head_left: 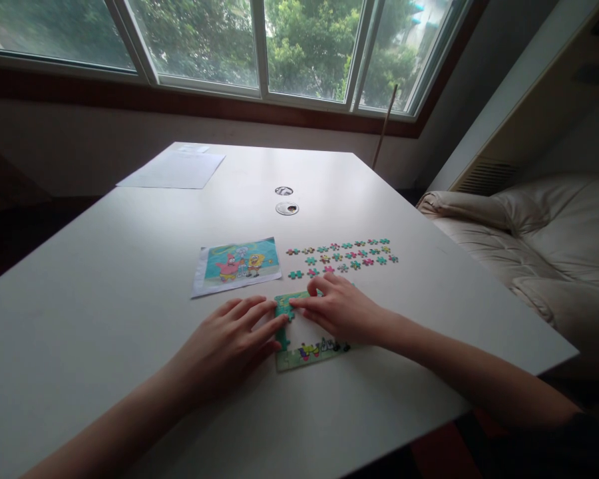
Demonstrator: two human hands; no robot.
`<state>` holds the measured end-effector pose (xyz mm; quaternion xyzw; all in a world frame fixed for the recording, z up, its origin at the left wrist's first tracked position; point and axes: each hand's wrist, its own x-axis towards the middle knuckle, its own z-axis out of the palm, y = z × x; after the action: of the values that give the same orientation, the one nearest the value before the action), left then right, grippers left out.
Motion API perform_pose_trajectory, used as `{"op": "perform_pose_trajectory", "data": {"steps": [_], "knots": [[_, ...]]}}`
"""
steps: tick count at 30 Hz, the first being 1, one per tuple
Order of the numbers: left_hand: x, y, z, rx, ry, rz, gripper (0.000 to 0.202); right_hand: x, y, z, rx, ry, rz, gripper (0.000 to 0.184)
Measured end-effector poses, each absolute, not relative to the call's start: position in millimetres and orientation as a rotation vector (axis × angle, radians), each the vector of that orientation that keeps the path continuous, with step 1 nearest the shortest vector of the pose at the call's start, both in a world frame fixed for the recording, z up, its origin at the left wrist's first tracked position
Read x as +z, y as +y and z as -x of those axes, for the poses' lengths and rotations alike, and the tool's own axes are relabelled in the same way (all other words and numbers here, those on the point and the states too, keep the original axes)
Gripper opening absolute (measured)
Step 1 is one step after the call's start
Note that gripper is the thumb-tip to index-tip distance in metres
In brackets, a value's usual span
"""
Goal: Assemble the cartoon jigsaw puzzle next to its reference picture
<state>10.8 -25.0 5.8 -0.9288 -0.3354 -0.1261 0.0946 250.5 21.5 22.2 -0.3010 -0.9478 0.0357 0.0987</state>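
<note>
A small jigsaw tray [299, 356] with a cartoon border lies near the front of the white table [130, 266]. My left hand [229, 342] rests flat on the table with fingers stretched out, its fingertips against the tray's left edge. My right hand [337, 306] lies over the tray, its fingertips pressing a green puzzle piece [283, 309] at the top left corner. Several loose puzzle pieces [344, 256] are laid out in rows just beyond. A cartoon reference picture [237, 265] lies to the left of them.
A sheet of paper [172, 169] lies at the table's far left. Two round cable ports [286, 207] sit mid-table. A cream sofa [554, 246] stands to the right, and windows run along the far wall.
</note>
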Motion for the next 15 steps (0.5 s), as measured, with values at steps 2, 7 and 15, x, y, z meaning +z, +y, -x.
{"op": "perform_pose_trajectory", "data": {"steps": [2, 7, 15], "knots": [[6, -25, -11, -0.38, -1.0, 2.754, 0.029, 25, 22, -256, 0.072, -2.8, 0.883, 0.03], [5, -28, -11, -0.378, -1.032, 2.767, 0.029, 25, 21, -272, 0.139, -2.794, 0.865, 0.028], [3, -29, -12, -0.417, -1.05, 2.766, 0.031, 21, 19, -276, 0.213, -2.79, 0.845, 0.028]]}}
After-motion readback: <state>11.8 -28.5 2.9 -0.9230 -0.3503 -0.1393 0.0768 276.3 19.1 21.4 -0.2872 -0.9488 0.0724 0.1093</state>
